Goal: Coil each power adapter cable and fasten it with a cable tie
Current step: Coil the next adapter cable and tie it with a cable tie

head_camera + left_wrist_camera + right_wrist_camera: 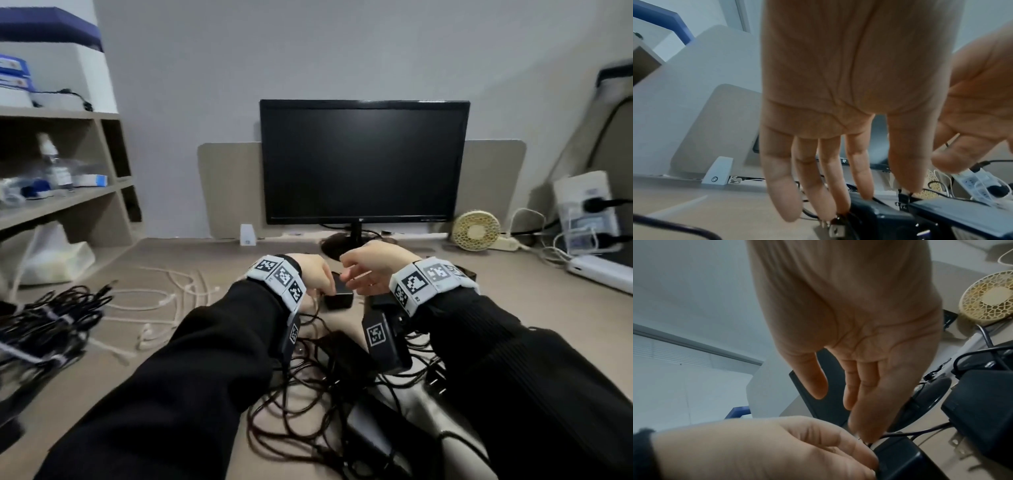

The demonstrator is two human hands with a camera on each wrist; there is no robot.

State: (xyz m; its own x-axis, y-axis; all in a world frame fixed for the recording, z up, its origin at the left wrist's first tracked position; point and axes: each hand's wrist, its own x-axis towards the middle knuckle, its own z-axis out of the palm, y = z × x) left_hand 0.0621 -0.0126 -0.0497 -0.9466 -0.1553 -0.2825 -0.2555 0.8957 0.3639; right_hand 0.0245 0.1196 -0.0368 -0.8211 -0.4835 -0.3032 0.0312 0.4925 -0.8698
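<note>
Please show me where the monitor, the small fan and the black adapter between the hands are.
monitor (363,161), head view, screen centre.
small fan (476,231), head view, grille centre.
black adapter (339,297), head view, top face.

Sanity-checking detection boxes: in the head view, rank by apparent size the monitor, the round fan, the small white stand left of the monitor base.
1. monitor
2. round fan
3. small white stand

All three sit at similar depth along the desk's back edge, so the order is clear.
</note>
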